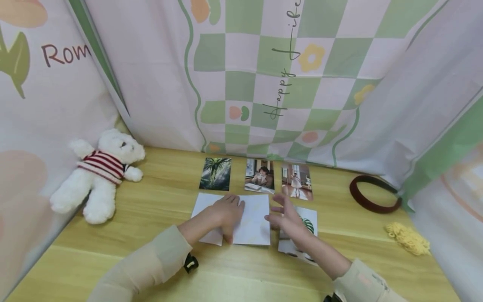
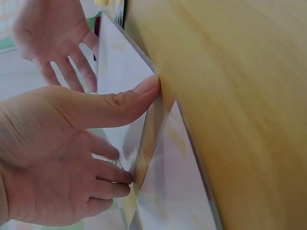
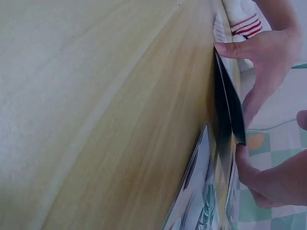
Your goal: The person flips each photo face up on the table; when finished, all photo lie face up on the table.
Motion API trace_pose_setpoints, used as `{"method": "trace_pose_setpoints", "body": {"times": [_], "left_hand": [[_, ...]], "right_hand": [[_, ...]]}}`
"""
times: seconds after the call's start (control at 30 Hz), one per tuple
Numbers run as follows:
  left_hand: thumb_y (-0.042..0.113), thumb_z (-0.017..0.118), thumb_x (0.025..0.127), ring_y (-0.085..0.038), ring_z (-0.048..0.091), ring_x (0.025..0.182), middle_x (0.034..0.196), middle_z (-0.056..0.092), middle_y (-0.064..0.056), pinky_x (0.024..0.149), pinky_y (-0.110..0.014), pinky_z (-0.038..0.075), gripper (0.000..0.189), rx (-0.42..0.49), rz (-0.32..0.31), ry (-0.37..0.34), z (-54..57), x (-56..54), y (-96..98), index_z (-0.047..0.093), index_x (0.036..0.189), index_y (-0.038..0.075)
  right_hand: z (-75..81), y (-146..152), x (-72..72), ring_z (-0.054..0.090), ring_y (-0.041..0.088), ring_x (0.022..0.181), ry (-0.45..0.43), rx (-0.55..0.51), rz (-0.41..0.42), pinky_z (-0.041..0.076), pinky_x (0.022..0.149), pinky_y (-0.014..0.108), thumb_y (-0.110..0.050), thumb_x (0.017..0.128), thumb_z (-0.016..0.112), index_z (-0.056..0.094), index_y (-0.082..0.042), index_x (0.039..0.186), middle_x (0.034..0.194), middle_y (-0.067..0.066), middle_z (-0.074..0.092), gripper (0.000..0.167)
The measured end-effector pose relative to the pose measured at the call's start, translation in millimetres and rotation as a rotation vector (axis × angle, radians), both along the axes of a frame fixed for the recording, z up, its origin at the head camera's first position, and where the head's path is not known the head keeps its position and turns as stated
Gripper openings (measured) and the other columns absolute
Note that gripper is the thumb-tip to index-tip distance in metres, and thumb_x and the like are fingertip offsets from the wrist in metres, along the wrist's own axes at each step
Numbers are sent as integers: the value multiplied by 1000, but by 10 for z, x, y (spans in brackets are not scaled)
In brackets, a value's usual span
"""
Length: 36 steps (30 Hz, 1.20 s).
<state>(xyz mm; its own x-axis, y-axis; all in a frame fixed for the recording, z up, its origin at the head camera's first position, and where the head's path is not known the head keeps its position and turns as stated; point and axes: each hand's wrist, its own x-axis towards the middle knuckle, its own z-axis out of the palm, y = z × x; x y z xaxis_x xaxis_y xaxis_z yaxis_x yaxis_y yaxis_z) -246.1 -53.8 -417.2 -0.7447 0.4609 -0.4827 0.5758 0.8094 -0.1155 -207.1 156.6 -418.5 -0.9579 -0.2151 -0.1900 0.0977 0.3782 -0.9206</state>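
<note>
My left hand (image 1: 228, 214) grips a white-backed picture card (image 1: 256, 222) by its left end, thumb on the near edge and fingers on the far edge. In the right wrist view this card's dark underside (image 3: 234, 103) shows, tilted over the table. My right hand (image 1: 288, 222) is at the card's right edge with fingers spread, its thumb close against that edge. Another white-backed card (image 2: 177, 187) lies under my left wrist, partly covered. Beneath my right hand a card with a green leaf picture (image 1: 309, 218) lies face up, partly hidden.
At the back lie three face-up picture cards: a plant (image 1: 215, 174), a person at a desk (image 1: 259, 175) and a dancer (image 1: 297, 180). A white teddy bear (image 1: 102, 167) sits left on the wooden table (image 1: 158, 209). A dark red headband (image 1: 373, 205) and yellow yarn (image 1: 407, 239) lie right.
</note>
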Motion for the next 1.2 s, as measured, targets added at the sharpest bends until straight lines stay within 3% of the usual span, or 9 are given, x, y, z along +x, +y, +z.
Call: {"method": "trace_pose_setpoints", "body": {"times": [0.13,0.33,0.53,0.67,0.87,1.0,1.1,1.2], "left_hand": [[64,83,78,-29,23,163,173,24,-17,137,-39,17,123,39,10,24,1,18,10,16,168,12],[66,79,80,-30,24,162,173,25,-15,137,-43,19,118,89,42,24,-32,9,18,17,168,16],[62,78,84,-32,37,154,165,37,-18,131,-44,34,102,237,76,58,-106,-16,56,36,158,6],[56,75,90,-33,45,146,157,44,-21,124,-43,43,86,367,125,39,-130,-42,75,47,150,1],[43,55,105,-35,58,133,154,46,-28,111,-45,54,65,625,234,-84,-142,-107,77,52,145,-8],[36,48,107,-37,61,124,148,52,-30,102,-48,56,56,813,375,-138,-109,-118,112,61,133,-12],[44,44,106,-38,60,120,146,54,-30,99,-51,56,64,883,463,-166,-93,-119,130,59,137,-10],[58,41,104,-38,60,123,153,50,-27,101,-52,56,78,891,515,-187,-92,-115,137,52,148,-6]], "right_hand": [[16,9,-12,40,48,149,3,-4,-15,47,118,58,-10,94,66,11,0,164,170,25,22,90],[13,18,-16,41,49,148,-24,-45,-20,40,122,61,-9,96,63,12,1,163,168,27,25,84],[0,24,0,45,47,146,-28,-120,-5,37,125,60,-6,97,60,7,0,163,165,30,34,85],[7,24,4,45,46,146,-18,-146,-7,36,126,59,-5,96,60,6,0,163,164,29,36,86],[28,33,19,39,47,150,30,-161,60,43,121,56,-4,94,64,1,-1,163,169,25,29,94],[9,33,42,34,51,152,92,-132,150,43,120,60,-7,90,71,-6,-3,163,173,23,18,107],[-28,26,50,30,55,152,137,-114,217,42,120,63,-7,86,75,-8,-5,163,174,24,10,113],[-67,16,48,27,58,152,177,-104,274,43,118,64,-5,85,77,-8,-5,162,174,26,4,115]]}}
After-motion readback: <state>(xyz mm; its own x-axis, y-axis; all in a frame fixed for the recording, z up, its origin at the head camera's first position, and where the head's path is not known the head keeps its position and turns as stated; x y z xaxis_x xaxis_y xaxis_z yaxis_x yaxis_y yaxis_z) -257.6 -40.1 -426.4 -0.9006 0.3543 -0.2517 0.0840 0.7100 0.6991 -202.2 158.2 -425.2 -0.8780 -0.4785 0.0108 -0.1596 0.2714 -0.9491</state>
